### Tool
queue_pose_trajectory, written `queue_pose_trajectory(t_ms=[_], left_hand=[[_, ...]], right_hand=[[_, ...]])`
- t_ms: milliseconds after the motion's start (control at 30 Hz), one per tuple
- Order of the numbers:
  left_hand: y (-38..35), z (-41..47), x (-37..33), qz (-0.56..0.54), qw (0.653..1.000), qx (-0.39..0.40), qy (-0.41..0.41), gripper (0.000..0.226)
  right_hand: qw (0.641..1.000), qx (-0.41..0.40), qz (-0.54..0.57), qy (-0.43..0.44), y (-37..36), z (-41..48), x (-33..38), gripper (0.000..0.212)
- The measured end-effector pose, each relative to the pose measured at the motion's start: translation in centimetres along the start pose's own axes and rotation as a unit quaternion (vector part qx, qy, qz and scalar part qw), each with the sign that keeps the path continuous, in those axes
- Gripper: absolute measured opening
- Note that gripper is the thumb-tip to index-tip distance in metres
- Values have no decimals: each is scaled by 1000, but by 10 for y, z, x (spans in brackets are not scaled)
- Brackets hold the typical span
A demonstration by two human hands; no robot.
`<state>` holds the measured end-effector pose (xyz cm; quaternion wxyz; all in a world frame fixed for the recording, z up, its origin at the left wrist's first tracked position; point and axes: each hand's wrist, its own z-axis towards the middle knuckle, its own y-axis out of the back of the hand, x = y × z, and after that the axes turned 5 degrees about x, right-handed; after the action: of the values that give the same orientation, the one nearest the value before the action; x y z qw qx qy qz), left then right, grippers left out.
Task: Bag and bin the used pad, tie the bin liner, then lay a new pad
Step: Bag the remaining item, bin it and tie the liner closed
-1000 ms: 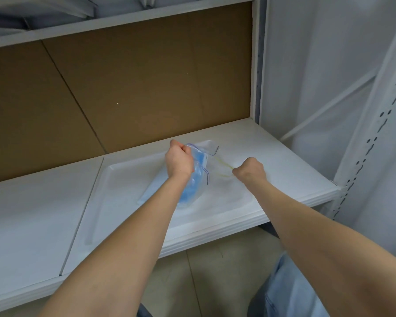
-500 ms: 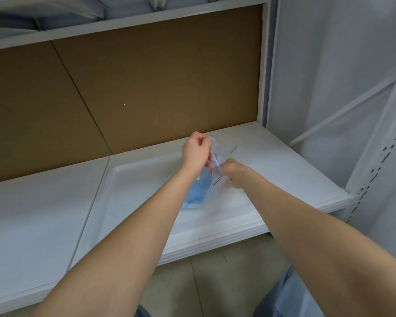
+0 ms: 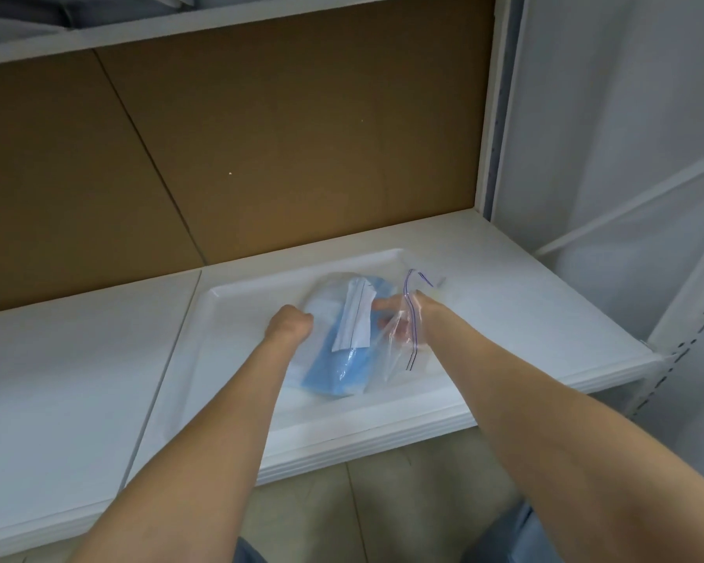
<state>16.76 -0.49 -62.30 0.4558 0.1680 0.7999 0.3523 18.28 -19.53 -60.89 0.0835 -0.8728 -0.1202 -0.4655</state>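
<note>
A folded blue used pad [image 3: 336,369] with a white strip on top lies on a shallow white tray [image 3: 244,294] on the shelf, partly inside a clear zip bag [image 3: 407,347] with a purple zip line. My left hand [image 3: 289,325] is curled at the pad's left edge and grips it. My right hand [image 3: 403,319] reaches into the bag's open mouth from the right, its fingers holding the clear plastic beside the pad. The fingertips of both hands are partly hidden by pad and plastic.
The tray sits on a white shelf [image 3: 58,379] with a brown cardboard back panel [image 3: 261,148]. A white perforated upright [image 3: 691,327] stands at the right. Tiled floor [image 3: 383,509] shows below the shelf's front edge.
The pad has come down flat onto the tray with its white strip facing up. My hands, close together before, have spread apart, the left to the pad's left edge, the right into the bag mouth.
</note>
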Motion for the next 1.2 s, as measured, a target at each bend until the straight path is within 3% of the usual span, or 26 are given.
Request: queue_pose_trajectory(t_ms=[67, 133, 200, 267, 333, 400, 467, 567, 633, 800, 900, 967, 1067, 1200], left_hand=[[0, -1, -1, -61, 998, -9, 1, 40], [0, -4, -4, -122, 992, -3, 3, 48], [1, -7, -7, -159, 987, 4, 6, 56], [2, -9, -10, -175, 985, 5, 3, 60], [3, -10, -13, -194, 981, -8, -15, 53], [4, -10, -15, -222, 974, -23, -36, 32], [8, -11, -17, -251, 966, -39, -53, 35], [13, -17, -23, -277, 958, -47, -63, 39], [17, -24, -29, -296, 952, -45, -66, 32], [32, -28, -32, -315, 943, -76, -76, 35], [43, -27, -29, -339, 932, -104, -75, 44], [47, -29, -29, -333, 931, -130, -68, 45], [56, -36, -30, -315, 929, -184, -56, 40], [67, -37, -24, -285, 934, -211, -46, 42]], right_hand=[[999, -8, 27, -15, -1, 9, -2, 31], [998, -9, 67, -21, -2, 29, -10, 26], [998, 7, 61, -28, 1, 66, -21, 41], [998, 26, 52, -19, 2, 81, -26, 37], [998, 50, 38, -6, -13, 29, -12, 31], [997, 72, 17, 19, -19, 7, -2, 16], [995, 83, 5, 48, -20, 3, 1, 8], [995, 53, -40, 78, -22, 6, 4, 26], [992, 28, -45, 118, -24, 0, 8, 7], [983, 9, 1, 181, -18, -3, 19, 19], [986, 43, 7, 161, -11, -7, 28, 20], [984, 86, 38, 151, -12, -12, 33, 8], [982, 106, 89, 129, -16, -18, 36, 25], [968, 127, 150, 157, -13, -20, 36, 11]])
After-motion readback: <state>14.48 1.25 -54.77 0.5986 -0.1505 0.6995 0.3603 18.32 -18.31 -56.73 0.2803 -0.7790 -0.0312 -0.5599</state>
